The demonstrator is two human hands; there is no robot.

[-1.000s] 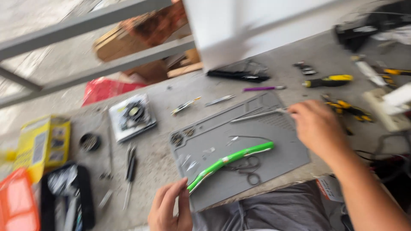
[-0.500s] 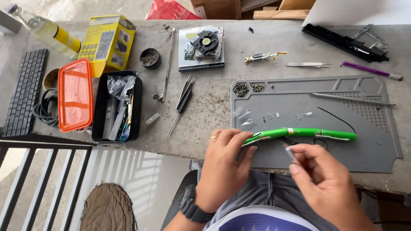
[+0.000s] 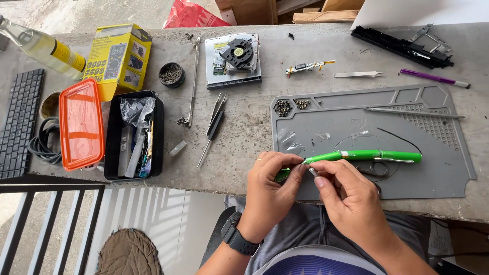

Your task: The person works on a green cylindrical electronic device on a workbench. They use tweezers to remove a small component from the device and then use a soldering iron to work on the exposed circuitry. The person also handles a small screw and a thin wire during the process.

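While both hands are meeting at the table's near edge, the left hand (image 3: 272, 186) is pinching the green battery pack (image 3: 356, 156) by its end on the grey mat (image 3: 448, 153); the right hand (image 3: 351, 203) is pinching a small metal tip (image 3: 311, 170) against it.

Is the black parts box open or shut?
Open: the black box shows its contents, and its orange lid lies beside it on the table.
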